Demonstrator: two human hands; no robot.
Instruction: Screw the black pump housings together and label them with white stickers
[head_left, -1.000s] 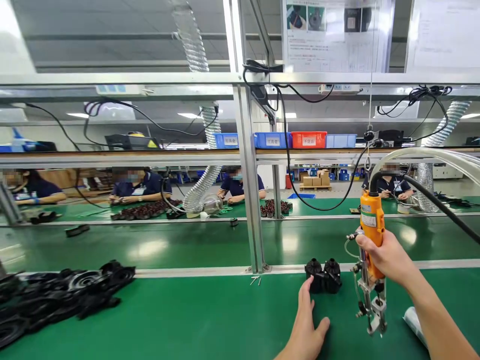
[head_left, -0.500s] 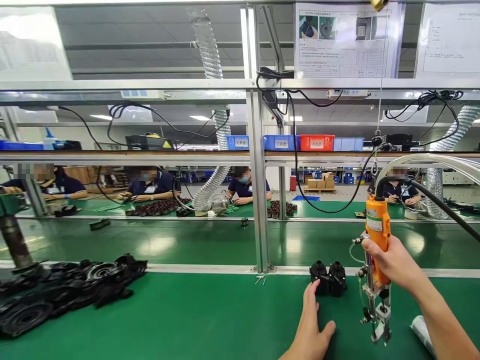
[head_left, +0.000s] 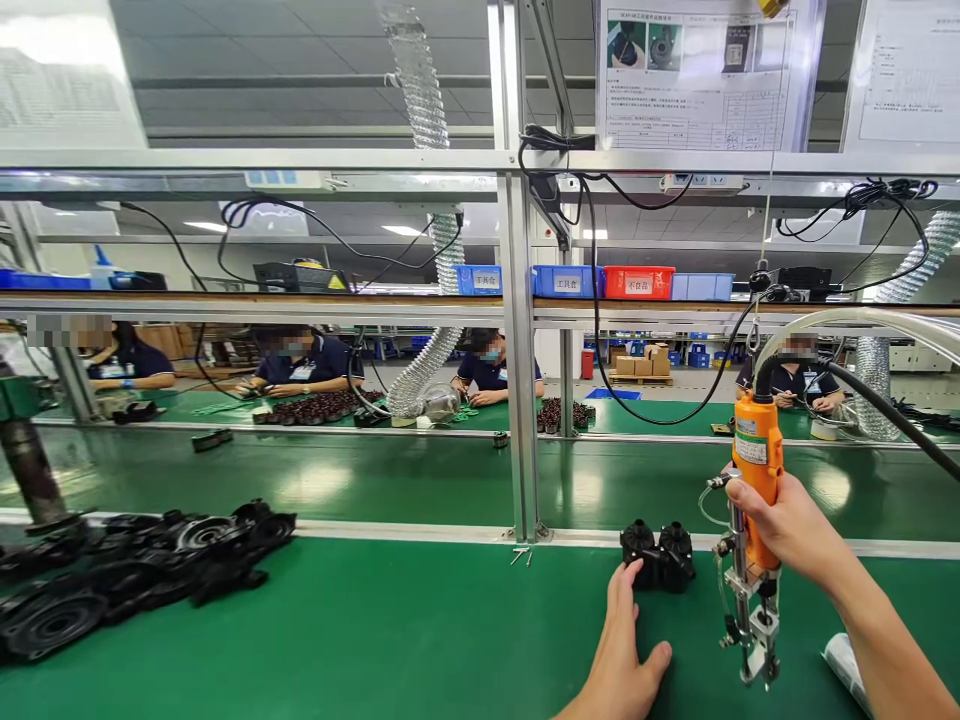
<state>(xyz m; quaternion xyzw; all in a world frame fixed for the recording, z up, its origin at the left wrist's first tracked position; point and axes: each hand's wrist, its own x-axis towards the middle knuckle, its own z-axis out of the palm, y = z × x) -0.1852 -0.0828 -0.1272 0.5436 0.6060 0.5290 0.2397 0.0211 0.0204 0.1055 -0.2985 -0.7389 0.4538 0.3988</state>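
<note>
The right hand (head_left: 787,520) grips an orange screwdriver (head_left: 756,500) upright above the green table (head_left: 420,630). The left hand (head_left: 622,650) lies open and flat, its fingertips seemingly touching the black part (head_left: 658,553), which sits by the table's far edge. A pile of black housings (head_left: 135,575) lies well to the left.

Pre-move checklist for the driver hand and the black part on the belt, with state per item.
1. Right hand grip on orange screwdriver: ok, fingers wrapped round the body.
2. Screwdriver upright: ok.
3. Nozzle over black part: not ok, it hangs to the part's right.
4. Left hand securing the part: not ok, palm flat, only fingertips at its near edge.
5. Screw loaded in nozzle: cannot tell.
</note>
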